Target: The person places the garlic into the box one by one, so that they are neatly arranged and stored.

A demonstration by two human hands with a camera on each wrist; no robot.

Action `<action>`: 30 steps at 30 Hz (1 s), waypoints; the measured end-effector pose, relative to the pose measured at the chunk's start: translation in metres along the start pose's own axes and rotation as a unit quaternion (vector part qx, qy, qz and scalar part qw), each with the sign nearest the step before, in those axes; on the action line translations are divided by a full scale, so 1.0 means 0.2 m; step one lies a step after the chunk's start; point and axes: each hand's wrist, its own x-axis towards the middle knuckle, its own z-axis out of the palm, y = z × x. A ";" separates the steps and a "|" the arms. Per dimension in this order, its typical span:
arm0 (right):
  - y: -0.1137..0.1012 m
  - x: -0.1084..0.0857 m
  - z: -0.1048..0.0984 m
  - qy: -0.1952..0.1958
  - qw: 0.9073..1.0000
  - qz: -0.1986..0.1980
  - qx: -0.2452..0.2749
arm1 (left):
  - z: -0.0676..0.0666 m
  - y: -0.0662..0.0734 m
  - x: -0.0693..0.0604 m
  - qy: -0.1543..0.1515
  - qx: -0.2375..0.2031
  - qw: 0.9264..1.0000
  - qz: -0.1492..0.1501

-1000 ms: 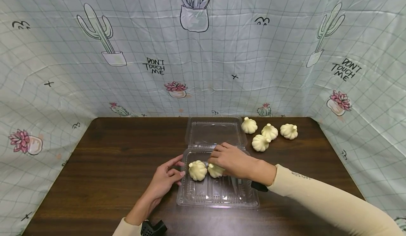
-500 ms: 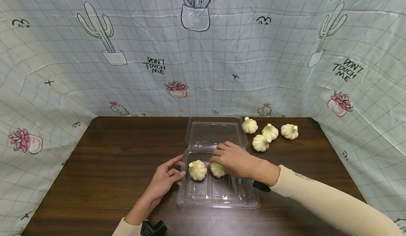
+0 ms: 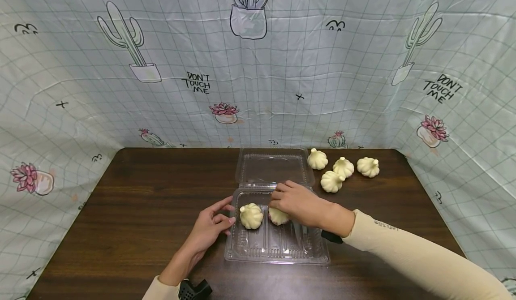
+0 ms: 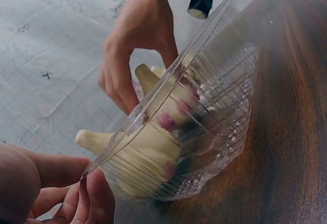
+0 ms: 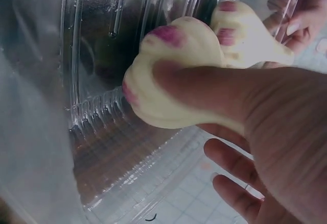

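- Right grip [image 3: 296,203]: thumb and fingers clamped round a held garlic bulb [image 3: 279,216], down in the clear box [image 3: 278,261]. Can't tell if it's touching the bottom.
- Left grip [image 3: 209,224]: pinching the box's left rim.
- Just beside the held one, not touching: a placed bulb [image 3: 251,216] at the box's left side.
- Box sits around mid-counter [image 3: 161,192], open lid [image 3: 275,168] lying back to the far edge.
- Toward the far right corner: four loose bulbs [image 3: 331,182].
- Progress, my read: one's in, second's basically there but not released, four left.
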 end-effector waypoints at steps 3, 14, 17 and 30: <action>0.00 0.00 0.00 -0.003 1.000 0.000 -0.016 | 0.00 0.00 0.00 0.000 0.002 1.000 -0.001; -0.01 0.02 -0.01 -0.002 0.998 -0.016 -0.061 | 0.00 0.00 0.00 0.000 0.005 1.000 -0.002; -0.01 0.01 -0.02 -0.003 0.998 -0.017 -0.054 | 0.00 0.00 0.00 -0.002 0.005 1.000 -0.001; 0.00 0.00 -0.01 0.008 0.999 -0.012 -0.046 | 0.00 0.01 0.00 0.003 0.008 1.000 -0.004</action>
